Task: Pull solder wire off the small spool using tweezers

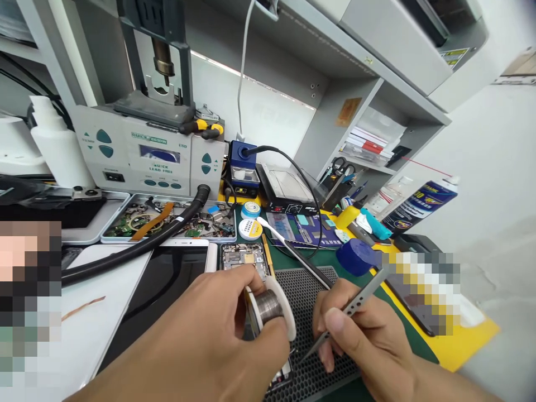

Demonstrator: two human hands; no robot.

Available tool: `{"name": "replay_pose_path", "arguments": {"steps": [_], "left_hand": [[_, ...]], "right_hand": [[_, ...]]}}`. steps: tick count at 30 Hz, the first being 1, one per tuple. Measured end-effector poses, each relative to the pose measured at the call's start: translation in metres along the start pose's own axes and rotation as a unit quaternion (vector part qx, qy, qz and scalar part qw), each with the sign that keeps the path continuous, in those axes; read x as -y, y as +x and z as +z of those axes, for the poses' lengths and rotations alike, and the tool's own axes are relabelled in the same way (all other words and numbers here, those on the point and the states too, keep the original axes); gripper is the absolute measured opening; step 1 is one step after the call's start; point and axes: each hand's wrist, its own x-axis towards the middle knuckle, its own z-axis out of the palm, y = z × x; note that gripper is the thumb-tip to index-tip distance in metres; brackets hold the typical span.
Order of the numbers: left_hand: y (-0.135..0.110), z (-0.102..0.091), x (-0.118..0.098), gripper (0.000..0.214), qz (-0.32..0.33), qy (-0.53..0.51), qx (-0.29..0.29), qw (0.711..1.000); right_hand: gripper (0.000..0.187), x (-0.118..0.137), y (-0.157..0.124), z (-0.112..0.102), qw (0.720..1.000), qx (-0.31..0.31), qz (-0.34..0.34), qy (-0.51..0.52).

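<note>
My left hand [209,329] grips a white spool of solder wire [270,307], thumb and fingers around its rims, above a black perforated mat [305,290]. My right hand [360,335] pinches metal tweezers [354,304], tips pointing down-left toward the spool's lower edge. An opened phone with bare circuit board [243,255] lies just behind the spool. A soldering iron [293,248] rests on the green mat behind my right hand.
A grey rework station [146,156] with black hose [167,231] stands at the back left. A tray of phone parts [167,220], two flux tins [250,220], a blue cap [355,257], a tablet [167,279] and a hot plate [288,190] surround the work spot.
</note>
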Motion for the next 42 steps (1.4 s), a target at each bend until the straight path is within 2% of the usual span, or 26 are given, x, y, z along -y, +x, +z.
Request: {"name": "replay_pose_path", "arguments": {"steps": [5,9,13,18,24,33,42], "left_hand": [[0.000,0.004,-0.002,0.014,0.015,0.039,-0.035,0.998],[0.001,0.004,-0.001,0.017,0.015,0.078,-0.033,0.996],[0.000,0.003,-0.002,0.019,-0.003,0.119,-0.034,0.992],[0.000,0.004,0.000,0.019,-0.016,0.119,-0.027,0.992],[0.004,0.010,0.010,0.016,0.007,0.129,-0.076,0.989],[0.008,0.012,0.013,0.013,0.016,0.136,-0.075,0.988],[-0.002,0.008,-0.004,0.011,-0.006,0.113,-0.077,0.991]], "right_hand": [[0.017,0.001,0.003,0.005,0.995,0.017,-0.076,-0.063],[0.016,0.004,0.005,0.007,0.990,0.012,-0.099,-0.095],[0.013,0.007,0.008,0.008,0.990,0.018,-0.099,-0.094],[0.012,0.007,0.009,0.007,0.989,0.026,-0.104,-0.105],[0.011,0.007,0.007,0.008,0.988,0.027,-0.104,-0.110],[0.011,0.009,0.010,0.006,0.987,0.032,-0.109,-0.112],[0.011,0.008,0.005,0.007,0.984,0.027,-0.107,-0.138]]}}
